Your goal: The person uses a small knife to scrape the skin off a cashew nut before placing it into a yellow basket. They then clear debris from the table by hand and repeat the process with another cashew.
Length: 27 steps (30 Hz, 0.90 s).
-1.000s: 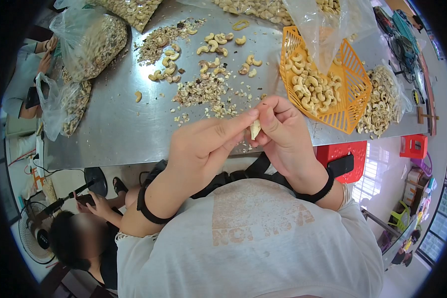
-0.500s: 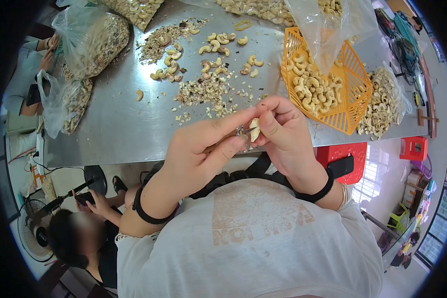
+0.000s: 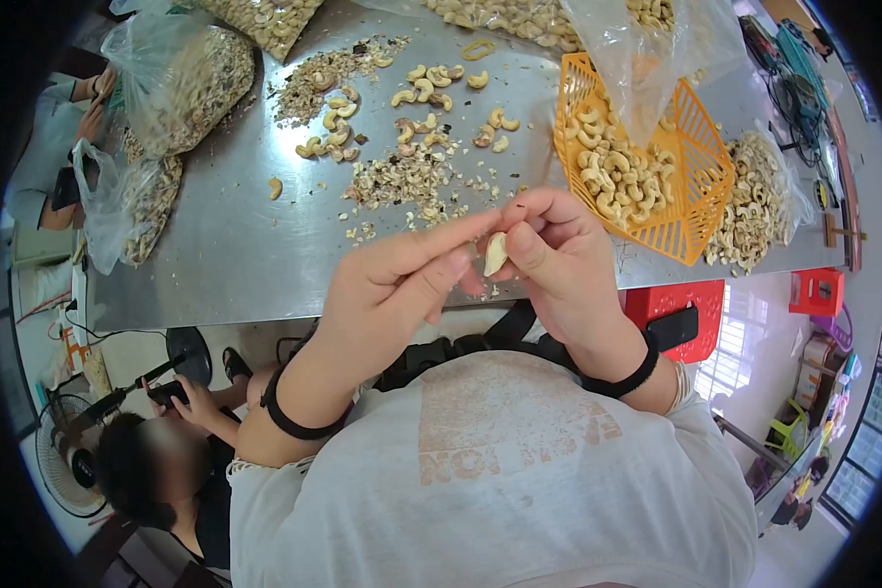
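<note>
Pinching a pale cashew kernel (image 3: 496, 255), the right hand (image 3: 568, 250) has thumb and fingers closed on it over the near edge of the desk (image 3: 235, 279). The left hand (image 3: 372, 294) is just left of the kernel; whether its fingers clamp anything cannot be told. In this report's judgement, good handling calls for a light, steady pinch, as the kernel could split, with the worked face turned toward the left fingers. Farther off lies a heap of pale fragments (image 3: 402, 186); to its right, an orange basket (image 3: 706, 186) carries whole cashews (image 3: 622, 171).
</note>
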{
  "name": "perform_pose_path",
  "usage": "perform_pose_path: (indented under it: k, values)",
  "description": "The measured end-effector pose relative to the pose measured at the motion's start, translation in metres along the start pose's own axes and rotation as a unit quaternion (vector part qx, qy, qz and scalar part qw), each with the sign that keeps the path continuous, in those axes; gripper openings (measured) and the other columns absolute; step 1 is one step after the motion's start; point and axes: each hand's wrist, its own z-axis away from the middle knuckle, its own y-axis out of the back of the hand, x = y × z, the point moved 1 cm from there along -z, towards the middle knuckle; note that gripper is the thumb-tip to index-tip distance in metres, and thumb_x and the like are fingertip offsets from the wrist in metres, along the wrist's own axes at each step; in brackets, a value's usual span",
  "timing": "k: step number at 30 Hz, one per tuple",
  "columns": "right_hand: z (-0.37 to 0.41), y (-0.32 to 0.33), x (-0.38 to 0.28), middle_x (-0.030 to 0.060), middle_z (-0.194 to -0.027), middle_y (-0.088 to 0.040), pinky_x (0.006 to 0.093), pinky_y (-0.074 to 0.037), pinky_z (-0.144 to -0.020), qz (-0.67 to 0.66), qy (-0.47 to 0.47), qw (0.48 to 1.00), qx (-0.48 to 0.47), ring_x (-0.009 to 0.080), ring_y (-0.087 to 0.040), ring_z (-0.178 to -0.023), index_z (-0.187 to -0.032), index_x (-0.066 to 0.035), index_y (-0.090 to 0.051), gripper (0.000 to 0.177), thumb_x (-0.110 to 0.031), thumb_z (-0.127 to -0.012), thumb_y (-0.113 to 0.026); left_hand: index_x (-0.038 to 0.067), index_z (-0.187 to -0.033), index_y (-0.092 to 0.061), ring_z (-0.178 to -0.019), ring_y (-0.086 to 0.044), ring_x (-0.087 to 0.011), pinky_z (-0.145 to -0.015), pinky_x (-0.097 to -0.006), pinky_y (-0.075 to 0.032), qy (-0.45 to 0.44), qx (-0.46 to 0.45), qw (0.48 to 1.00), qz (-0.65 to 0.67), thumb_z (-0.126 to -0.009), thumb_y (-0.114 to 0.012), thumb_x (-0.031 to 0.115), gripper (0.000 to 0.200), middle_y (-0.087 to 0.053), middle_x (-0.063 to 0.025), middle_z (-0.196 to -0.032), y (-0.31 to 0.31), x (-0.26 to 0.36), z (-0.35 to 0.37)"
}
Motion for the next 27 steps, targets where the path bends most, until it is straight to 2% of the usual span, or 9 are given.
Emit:
perform_pose_path:
  k: [3, 7, 10, 12, 16, 18, 22, 25, 27]
  values:
    - [-0.002, 0.001, -0.001, 0.0038, -0.073, -0.055, 0.0191, -0.042, -0.055, 0.007, 0.004, 1.0, -0.013, 0.0082, -0.051, -0.061, -0.086, -0.001, -0.051, 0.017, -0.011, -0.075, -0.061, 0.006, -0.107, -0.053, -0.056, -0.043, -0.0023, -0.048, -0.0158, -0.035, 0.039, 0.022, 0.999, 0.018, -0.083, -0.048, 0.012, 0.025, -0.053, 0.0007, -0.069, 0.003, 0.002, -0.002]
    - [-0.003, 0.0, 0.0, 0.0035, -0.073, -0.055, 0.0191, -0.043, -0.056, 0.003, 0.011, 1.0, 0.013, 0.0082, -0.051, -0.061, -0.085, -0.001, -0.051, 0.016, -0.011, -0.076, -0.061, 0.004, -0.099, -0.054, -0.058, -0.042, -0.0024, -0.051, -0.0163, -0.035, 0.027, 0.038, 0.999, 0.019, -0.08, -0.054, 0.011, 0.02, -0.05, 0.0022, -0.067, -0.004, -0.001, -0.003]
    - [-0.004, -0.001, 0.0, 0.0034, -0.073, -0.055, 0.019, -0.043, -0.056, 0.012, 0.01, 1.0, 0.024, 0.0082, -0.051, -0.061, -0.083, -0.002, -0.05, 0.016, -0.01, -0.075, -0.061, 0.004, -0.09, -0.053, -0.058, -0.041, -0.0027, -0.053, -0.0167, -0.035, -0.012, 0.064, 0.998, -0.008, -0.077, -0.058, 0.01, 0.015, -0.048, 0.0028, -0.065, -0.008, -0.006, -0.004]
    - [-0.003, -0.003, 0.002, 0.003, -0.072, -0.054, 0.0185, -0.043, -0.055, 0.012, 0.014, 0.999, 0.038, 0.0078, -0.051, -0.061, -0.082, -0.002, -0.049, 0.016, -0.01, -0.075, -0.061, 0.003, -0.087, -0.053, -0.058, -0.04, -0.0028, -0.053, -0.0167, -0.035, -0.036, 0.066, 0.992, -0.1, -0.077, -0.058, 0.01, 0.013, -0.048, 0.0022, -0.066, -0.005, -0.011, -0.004]
    - [-0.003, -0.002, -0.001, 0.0027, -0.072, -0.054, 0.0182, -0.042, -0.054, 0.004, -0.016, 0.999, 0.033, 0.0075, -0.051, -0.061, -0.082, -0.002, -0.049, 0.016, -0.01, -0.075, -0.061, 0.003, -0.087, -0.053, -0.06, -0.043, -0.0027, -0.054, -0.0168, -0.036, -0.021, 0.07, 0.995, -0.069, -0.077, -0.058, 0.011, 0.014, -0.05, 0.0006, -0.068, -0.002, -0.011, -0.004]
    - [-0.003, 0.0, -0.001, 0.0024, -0.072, -0.053, 0.0184, -0.043, -0.054, 0.007, -0.027, 1.0, 0.008, 0.0077, -0.051, -0.061, -0.083, -0.002, -0.049, 0.016, -0.009, -0.075, -0.061, 0.003, -0.088, -0.053, -0.062, -0.047, -0.0033, -0.055, -0.0167, -0.037, 0.015, 0.08, 0.996, -0.022, -0.077, -0.058, 0.011, 0.014, -0.052, 0.0001, -0.069, -0.001, -0.006, -0.004]
    - [-0.003, 0.002, 0.0, 0.0025, -0.073, -0.054, 0.0182, -0.043, -0.055, 0.027, -0.044, 0.998, -0.041, 0.008, -0.051, -0.061, -0.082, -0.003, -0.048, 0.016, -0.007, -0.074, -0.061, 0.002, -0.088, -0.053, -0.063, -0.049, -0.0043, -0.056, -0.0169, -0.038, 0.023, 0.093, 0.995, 0.005, -0.078, -0.058, 0.012, 0.015, -0.054, -0.0005, -0.07, 0.001, -0.002, -0.004]
    - [-0.003, 0.002, 0.0, 0.0027, -0.075, -0.054, 0.0186, -0.043, -0.057, -0.008, -0.068, 0.997, -0.044, 0.0083, -0.052, -0.062, -0.084, -0.003, -0.048, 0.016, -0.007, -0.075, -0.061, 0.002, -0.094, -0.051, -0.063, -0.049, -0.005, -0.056, -0.0176, -0.039, 0.017, 0.085, 0.996, -0.025, -0.08, -0.055, 0.01, 0.017, -0.053, -0.0006, -0.072, 0.001, -0.003, -0.005]
    - [-0.004, 0.002, 0.0, 0.0034, -0.076, -0.054, 0.0199, -0.043, -0.059, -0.031, -0.067, 0.997, -0.029, 0.009, -0.052, -0.063, -0.086, -0.002, -0.049, 0.016, -0.008, -0.076, -0.06, 0.003, -0.103, -0.047, -0.062, -0.049, -0.0061, -0.056, -0.0189, -0.039, -0.058, 0.052, 0.997, -0.021, -0.081, -0.051, 0.008, 0.022, -0.052, -0.0017, -0.072, 0.0, -0.003, -0.005]
